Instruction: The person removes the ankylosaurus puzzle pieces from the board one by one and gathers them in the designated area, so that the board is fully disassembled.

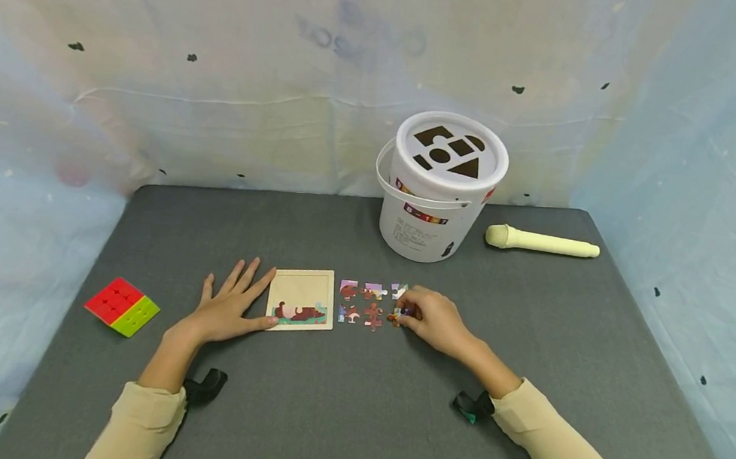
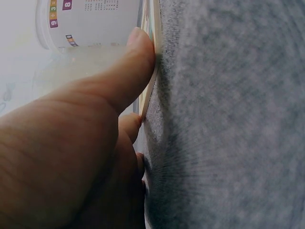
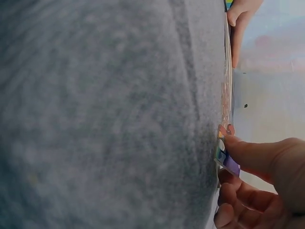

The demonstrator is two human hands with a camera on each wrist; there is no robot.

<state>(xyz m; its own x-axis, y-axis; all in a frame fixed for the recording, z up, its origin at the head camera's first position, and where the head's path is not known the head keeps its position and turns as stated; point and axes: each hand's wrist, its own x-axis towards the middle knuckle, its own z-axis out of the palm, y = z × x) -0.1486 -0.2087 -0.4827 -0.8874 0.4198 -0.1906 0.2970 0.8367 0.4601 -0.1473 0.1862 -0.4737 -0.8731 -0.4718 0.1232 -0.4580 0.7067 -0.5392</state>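
A square wooden puzzle board point(image 1: 300, 286) lies on the table, its bottom strip filled with brown and green picture pieces. My left hand point(image 1: 222, 313) rests at its left side, fingers spread, thumb over the lower left corner; the left wrist view shows the thumb point(image 2: 138, 52) on the frame's edge. To the right of the board are several loose jigsaw pieces point(image 1: 373, 315). At their right end my right hand point(image 1: 437, 321) pinches a jigsaw piece point(image 3: 228, 162) between thumb and fingers. That piece is tilted up from the table, purple and multicoloured, partly hidden by the fingers.
Behind the pieces stands a white bucket point(image 1: 423, 228) with shape holes in its lid. A pale yellow microphone-shaped stick point(image 1: 544, 242) lies at the back right. A red and yellow-green puzzle cube point(image 1: 122, 306) sits at the left edge of the grey table point(image 1: 332, 422).
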